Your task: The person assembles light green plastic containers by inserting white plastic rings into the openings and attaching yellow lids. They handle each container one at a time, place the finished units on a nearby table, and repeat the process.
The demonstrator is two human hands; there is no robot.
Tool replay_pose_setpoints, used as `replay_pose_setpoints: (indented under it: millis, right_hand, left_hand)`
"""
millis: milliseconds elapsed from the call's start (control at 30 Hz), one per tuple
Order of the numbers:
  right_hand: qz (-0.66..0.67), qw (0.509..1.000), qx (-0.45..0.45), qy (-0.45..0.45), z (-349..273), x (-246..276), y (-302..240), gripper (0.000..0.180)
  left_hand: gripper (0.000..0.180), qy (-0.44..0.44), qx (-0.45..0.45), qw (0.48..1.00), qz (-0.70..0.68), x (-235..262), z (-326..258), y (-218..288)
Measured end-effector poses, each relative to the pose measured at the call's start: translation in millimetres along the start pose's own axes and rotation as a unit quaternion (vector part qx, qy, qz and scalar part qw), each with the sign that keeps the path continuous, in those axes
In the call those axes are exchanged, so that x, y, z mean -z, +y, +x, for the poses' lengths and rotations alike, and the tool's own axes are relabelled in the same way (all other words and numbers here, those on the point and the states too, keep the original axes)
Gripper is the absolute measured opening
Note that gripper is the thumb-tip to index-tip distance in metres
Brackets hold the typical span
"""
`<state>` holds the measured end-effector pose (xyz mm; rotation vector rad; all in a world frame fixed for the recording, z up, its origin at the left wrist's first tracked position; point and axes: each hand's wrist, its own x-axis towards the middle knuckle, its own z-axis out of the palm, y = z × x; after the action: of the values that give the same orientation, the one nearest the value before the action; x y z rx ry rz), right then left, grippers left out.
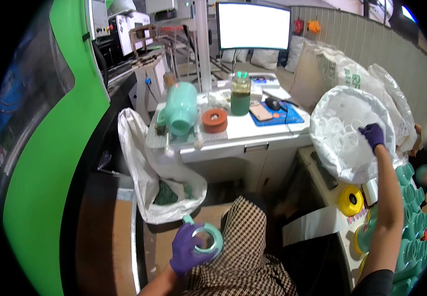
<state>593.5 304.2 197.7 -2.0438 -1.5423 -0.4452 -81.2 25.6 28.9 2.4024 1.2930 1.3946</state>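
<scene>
My left hand (189, 249), in a purple glove, is wrapped round a teal plastic jug (217, 240) held over my lap. Its open round mouth faces up, and its handle points away from me. At the right, my right hand (373, 135), also gloved in purple, reaches into a large bag (322, 153) lined with white plastic. Clear plastic rings (339, 133) lie loose inside, just left of my fingers. These fingers look closed, but whatever they hold is too small to make out.
Another teal jug (181, 106) lies on the white table (203, 155) ahead, beside an orange tape roll (214, 121), a bottle of liquid (240, 96) and a phone (261, 111). A white sack (142, 172) stands left. Several teal jugs (411, 222) crowd the right side near a yellow roll (350, 201).
</scene>
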Motion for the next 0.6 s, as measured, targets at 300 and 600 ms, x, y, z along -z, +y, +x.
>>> replay_pose_setpoints:
  millis: [300, 600]
  right_hand:
    - [0.433, 0.877, 0.190, -0.082, -186, 34, -167, 0.010]
    - [0.422, 0.789, 0.335, -0.296, -399, 36, -347, 0.021]
  left_hand:
    - [0.108, 0.020, 0.112, 0.989, -0.090, -18, 3, -1]
    - [0.086, -0.099, 0.070, 0.989, -0.084, -12, 41, 32]
